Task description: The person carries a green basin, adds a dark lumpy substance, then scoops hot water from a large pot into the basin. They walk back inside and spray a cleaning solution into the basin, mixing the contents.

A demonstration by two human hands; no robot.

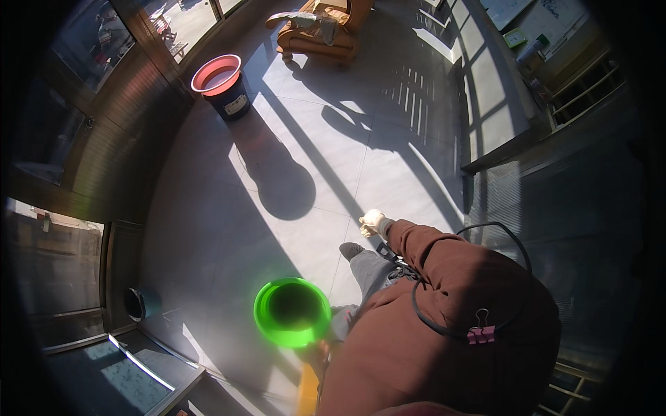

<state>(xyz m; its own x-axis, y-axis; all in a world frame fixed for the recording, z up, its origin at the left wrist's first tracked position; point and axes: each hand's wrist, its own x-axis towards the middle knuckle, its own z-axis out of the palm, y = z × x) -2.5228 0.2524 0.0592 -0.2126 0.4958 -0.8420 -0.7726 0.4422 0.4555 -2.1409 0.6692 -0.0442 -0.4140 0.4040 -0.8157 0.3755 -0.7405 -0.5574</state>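
A bright green bucket [267, 312], slightly blurred, stands out at the lower middle, its inside dark with shadow. At its near rim, by my left leg, my left hand [322, 350] appears closed on the edge; it is small, dim and smeared. My right hand [375, 222] is held out in front of my body in strong sunlight. It looks pale, perhaps gloved, with the fingers curled in; whether anything is inside them is hidden. A brown sleeve covers my right arm. My dark shoe [351, 250] rests on the floor between the hands.
On the sunlit tile floor [333, 173] stands a dark bucket [234, 105] with a red basin [225, 84] on top. A wooden armchair [322, 41] is farther off. Glazed doors [55, 263] line the left; a cluttered desk [538, 31] is at upper right. Something yellow [309, 392] shows below the bucket.
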